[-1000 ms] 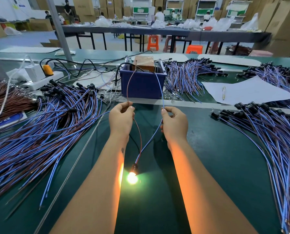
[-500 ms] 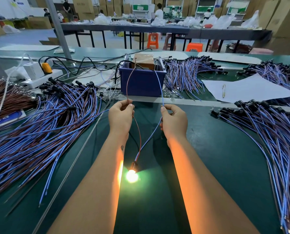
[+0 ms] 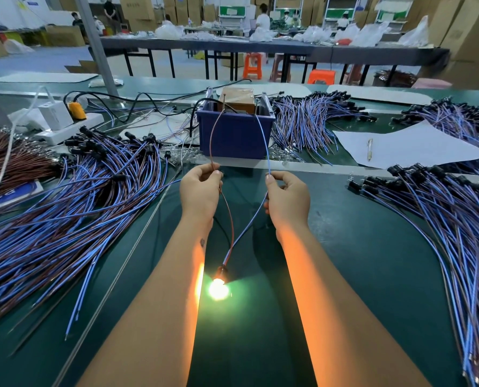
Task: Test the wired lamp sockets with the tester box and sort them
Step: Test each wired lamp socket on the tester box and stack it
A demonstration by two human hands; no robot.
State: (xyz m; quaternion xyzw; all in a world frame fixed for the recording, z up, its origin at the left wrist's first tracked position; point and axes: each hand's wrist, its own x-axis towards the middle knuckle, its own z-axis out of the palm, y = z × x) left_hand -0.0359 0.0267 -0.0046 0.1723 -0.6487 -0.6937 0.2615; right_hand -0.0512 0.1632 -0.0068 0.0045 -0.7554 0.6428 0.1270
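L hand [image 3: 200, 188] pinching brown lead [image 3: 213, 143], R hand [image 3: 287, 195] pinching blue lead [image 3: 265, 141], tips up at tester box [image 3: 237, 128]. Socket [image 3: 222, 270] hanging btwn forearms, bulb [image 3: 218, 289] lit. Light, floppy wires; bulb prob fragile, hot. Best gripped mid-lead or socket body.

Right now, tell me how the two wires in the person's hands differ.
The brown wire is pinched by the left hand; the blue wire is pinched by the right hand. The brown wire bows out in a curve on its way up to the tester box; the blue wire rises nearly straight. Both run down to the same lit socket.
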